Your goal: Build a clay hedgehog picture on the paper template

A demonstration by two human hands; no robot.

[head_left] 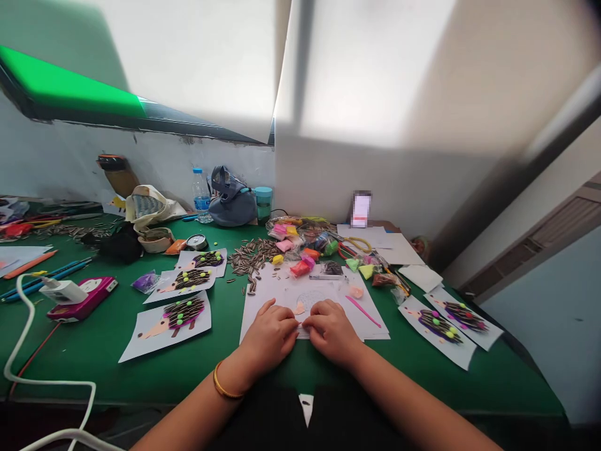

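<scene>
My left hand (272,332), with a gold bangle on the wrist, rests at the front edge of the white paper (277,285). My right hand (331,329) is beside it, and the fingertips of both nearly meet. Their fingers are bent and pinched together over something too small to make out. Just beyond the fingertips, a peach clay piece (299,307) lies on the paper by a pencil-drawn oval (310,299). A pink tool (364,311) and a lump of peach clay (355,292) are right of my right hand.
Hedgehog pictures (169,322) lie at the left, others (439,327) at the right. Behind the paper are sunflower seeds (253,255), bagged coloured clay (300,268) and scissors (357,243). A bottle (201,197), a blue bag (232,207) and a phone (361,209) stand near the wall.
</scene>
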